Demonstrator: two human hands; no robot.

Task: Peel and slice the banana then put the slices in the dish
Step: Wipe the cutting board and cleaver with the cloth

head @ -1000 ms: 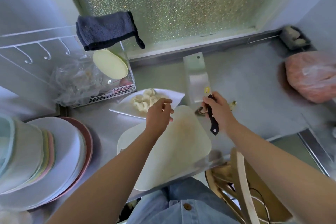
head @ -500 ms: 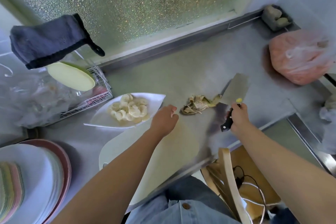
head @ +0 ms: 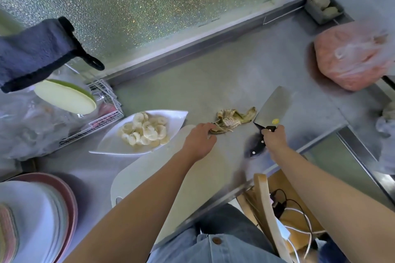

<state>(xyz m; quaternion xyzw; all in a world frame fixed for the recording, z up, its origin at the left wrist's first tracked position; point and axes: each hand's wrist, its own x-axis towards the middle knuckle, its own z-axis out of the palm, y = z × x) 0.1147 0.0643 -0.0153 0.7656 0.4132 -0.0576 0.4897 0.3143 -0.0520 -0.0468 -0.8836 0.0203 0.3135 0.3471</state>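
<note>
Steel countertop ran beneath a frosted window; we worked at its near edge. Our left hand hovered over the far end of the white cutting board, fingers curled onto the near end of the banana peel, which lay on the steel just beyond the board. Whether we had actually pinched the peel, we could not tell. Our right hand was clenched around the black handle of the cleaver, blade lying low over the counter just right of the peel. Banana slices sat piled in the white leaf-shaped dish, left of the board. A pink plastic bag sat at far right; stacked plates at near left.
</note>
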